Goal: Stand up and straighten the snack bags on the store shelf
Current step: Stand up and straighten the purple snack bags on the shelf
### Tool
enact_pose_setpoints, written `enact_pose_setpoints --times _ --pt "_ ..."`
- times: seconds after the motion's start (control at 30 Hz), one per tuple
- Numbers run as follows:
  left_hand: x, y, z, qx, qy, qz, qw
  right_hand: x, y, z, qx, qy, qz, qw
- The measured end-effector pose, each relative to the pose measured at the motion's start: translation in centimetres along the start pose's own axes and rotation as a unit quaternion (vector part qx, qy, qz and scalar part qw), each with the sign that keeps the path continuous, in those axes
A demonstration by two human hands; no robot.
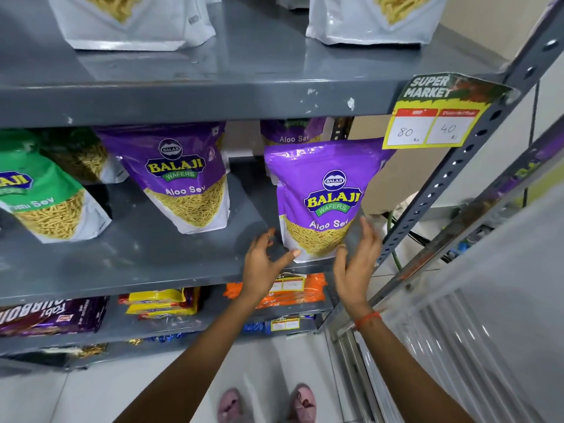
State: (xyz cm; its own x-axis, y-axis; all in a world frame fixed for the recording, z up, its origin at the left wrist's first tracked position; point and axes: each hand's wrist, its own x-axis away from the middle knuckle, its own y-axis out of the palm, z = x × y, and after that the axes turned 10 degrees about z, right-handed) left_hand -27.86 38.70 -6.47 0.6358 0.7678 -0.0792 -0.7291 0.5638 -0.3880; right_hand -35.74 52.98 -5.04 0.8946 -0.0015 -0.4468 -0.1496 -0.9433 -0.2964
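Steadying the Aloo Sev bag (pixel 320 203) on the shelf (pixel 146 257)

Upright bag sits between both grips: left hand (pixel 262 264) thumb touching its base, right hand (pixel 357 264) spread wide beside it.

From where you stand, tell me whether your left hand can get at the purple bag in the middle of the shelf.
Probably yes. The left hand is open beside the right purple bag, and only bare shelf lies between it and the middle purple bag, which stands near the front.

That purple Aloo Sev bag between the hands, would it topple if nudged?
Probably. The purple Aloo Sev bag stands tall on a narrow base at the shelf edge, so a nudge near its top could tip it. Its glossy film looks slippery and crushable. The left hand and right hand flank its base.
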Motion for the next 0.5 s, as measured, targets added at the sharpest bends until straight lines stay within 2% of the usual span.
enact_pose_setpoints --times 0.1,0.17,0.23,0.4,0.5 --pt "-0.5 -1.8 0.1 0.032 0.022 0.007 0.999 1.9 1.4 -3.4 -0.01 -0.046 0.062 0.997" --pt "-0.9 -3.3 0.1 0.038 0.042 0.0 0.998 3.1 2.8 -5.2 -0.022 -0.069 0.082 0.994" --pt "-1.3 -5.3 -0.2 0.034 0.067 0.026 0.997 4.4 4.6 -7.3 -0.028 -0.101 0.086 0.991" --pt "-3.3 -11.9 -1.8 -0.029 0.171 0.153 0.973 6.6 12.1 -12.0 -0.067 -0.114 0.028 0.991" --pt "-5.8 -15.5 -4.0 -0.027 0.162 0.205 0.965 6.5 17.1 -12.4 -0.047 -0.064 -0.051 0.996"
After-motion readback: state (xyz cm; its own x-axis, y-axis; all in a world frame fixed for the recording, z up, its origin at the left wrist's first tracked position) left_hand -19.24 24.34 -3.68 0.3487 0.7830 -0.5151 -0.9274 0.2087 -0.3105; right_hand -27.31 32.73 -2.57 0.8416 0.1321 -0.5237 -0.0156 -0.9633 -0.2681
